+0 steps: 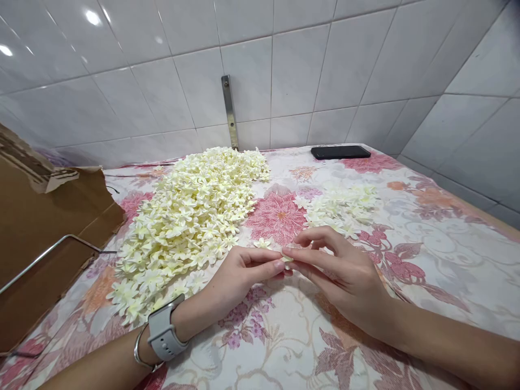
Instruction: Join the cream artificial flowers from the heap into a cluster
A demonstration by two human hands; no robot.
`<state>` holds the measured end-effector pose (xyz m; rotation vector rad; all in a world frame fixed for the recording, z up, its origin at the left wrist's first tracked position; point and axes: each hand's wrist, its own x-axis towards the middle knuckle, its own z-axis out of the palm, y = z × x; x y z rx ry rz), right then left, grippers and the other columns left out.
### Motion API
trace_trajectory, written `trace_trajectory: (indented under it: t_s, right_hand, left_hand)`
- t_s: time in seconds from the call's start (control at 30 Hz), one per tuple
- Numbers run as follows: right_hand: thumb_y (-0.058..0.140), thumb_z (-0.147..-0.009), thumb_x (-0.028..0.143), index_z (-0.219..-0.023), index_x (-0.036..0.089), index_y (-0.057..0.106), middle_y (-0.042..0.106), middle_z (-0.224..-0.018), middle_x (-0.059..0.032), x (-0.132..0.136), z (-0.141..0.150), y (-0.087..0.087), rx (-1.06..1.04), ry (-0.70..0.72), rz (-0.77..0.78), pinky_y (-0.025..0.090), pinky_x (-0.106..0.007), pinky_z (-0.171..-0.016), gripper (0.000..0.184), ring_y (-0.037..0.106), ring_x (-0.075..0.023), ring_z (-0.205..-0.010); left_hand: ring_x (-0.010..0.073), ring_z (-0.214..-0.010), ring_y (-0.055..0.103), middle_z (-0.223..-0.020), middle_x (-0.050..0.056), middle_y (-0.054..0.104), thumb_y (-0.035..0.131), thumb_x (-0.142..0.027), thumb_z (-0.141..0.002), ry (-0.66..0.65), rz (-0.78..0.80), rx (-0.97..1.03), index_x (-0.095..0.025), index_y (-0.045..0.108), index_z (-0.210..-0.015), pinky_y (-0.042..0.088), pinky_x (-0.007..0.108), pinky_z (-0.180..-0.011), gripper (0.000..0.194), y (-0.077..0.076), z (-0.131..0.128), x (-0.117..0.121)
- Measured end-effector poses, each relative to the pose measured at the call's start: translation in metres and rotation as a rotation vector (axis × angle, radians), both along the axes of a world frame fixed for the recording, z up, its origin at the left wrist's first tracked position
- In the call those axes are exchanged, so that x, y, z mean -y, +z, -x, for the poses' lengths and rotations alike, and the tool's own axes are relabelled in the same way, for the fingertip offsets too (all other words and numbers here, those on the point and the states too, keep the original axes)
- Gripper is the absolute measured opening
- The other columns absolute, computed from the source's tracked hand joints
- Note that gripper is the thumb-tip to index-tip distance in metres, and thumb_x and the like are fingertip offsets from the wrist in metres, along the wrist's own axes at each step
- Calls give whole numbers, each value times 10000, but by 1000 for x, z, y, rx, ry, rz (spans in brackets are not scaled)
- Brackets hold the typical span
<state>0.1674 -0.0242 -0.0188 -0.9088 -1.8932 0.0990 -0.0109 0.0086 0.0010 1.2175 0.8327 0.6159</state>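
Observation:
My left hand (252,269) and my right hand (337,265) meet at the fingertips over the table, both closed in a pinch. Between them is a small pale artificial flower (286,258), mostly hidden by the fingers. One loose white flower (263,243) lies on the cloth just behind my left fingers. To the left spreads a large heap of cream-white flowers (195,211). A smaller, flatter pile of white flowers (341,208) lies behind my right hand.
A floral tablecloth (280,346) covers the table. At the left stands a torn cardboard box (52,233) with a bent metal rod (49,260) against it. A black phone (340,152) lies at the back right. Behind, a metal bracket (229,111) is fixed to the tiled wall (300,70).

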Motion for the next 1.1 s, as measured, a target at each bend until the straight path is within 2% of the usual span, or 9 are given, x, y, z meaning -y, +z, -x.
trace_trajectory:
  t_s: [0.17,0.47,0.63,0.73,0.83,0.97,1.1]
  right_hand:
    - [543,-827,57,-867,173,691,515,-737,-32,1,-2,-1,-47,-11,37,461,-251,-487,192,548,-139,-627]
    - [569,-799,17,-821,181,652,627,-746,-36,2,-2,1,-61,16,50,482,-248,-548,186,602,-133,-638]
    - [560,-795,16,-804,197,609,674,-797,-43,0,0,2,-72,54,44,509,-303,-696,188,633,-175,-776]
    - [637,-781,102,-810,184,604,656,-740,-33,-1,-1,1,-72,-24,110,490,-285,-627,93,612,-168,-700]
    - [655,-783,133,-764,171,604,634,-667,-14,0,-1,0,-58,-59,181,445,-253,-538,67,574,-134,-588]
    - [594,-823,108,-721,174,611,676,-688,-28,2,-2,-2,-72,-8,256,449,-248,-557,122,610,-140,-611]
    - [554,-834,96,-765,168,622,702,-748,-55,3,-1,-1,-63,1,267,464,-252,-583,121,641,-159,-665]
  left_hand:
    - [108,-685,630,-711,27,739,695,-232,-751,-8,70,52,-178,770,-860,479,172,-684,143,-1,0,0]
    - [115,-714,634,-713,28,732,727,-301,-717,-12,123,86,-177,768,-846,479,187,-716,183,-6,1,0]
    - [117,-664,606,-697,14,716,717,-234,-714,47,33,3,-160,765,-748,455,207,-675,94,-3,0,0]
    - [124,-671,605,-710,14,722,704,-201,-719,57,-35,-41,-164,764,-725,445,210,-657,71,-2,0,0]
    - [142,-723,623,-790,26,747,683,-201,-743,17,-107,-80,-186,773,-796,451,210,-666,105,-3,0,1]
    - [152,-754,636,-825,25,755,682,-188,-742,-14,-140,-68,-218,768,-874,463,208,-672,161,-4,1,2]
    - [147,-741,630,-805,28,750,700,-182,-720,10,-115,-65,-209,770,-854,465,206,-670,154,-4,1,2]
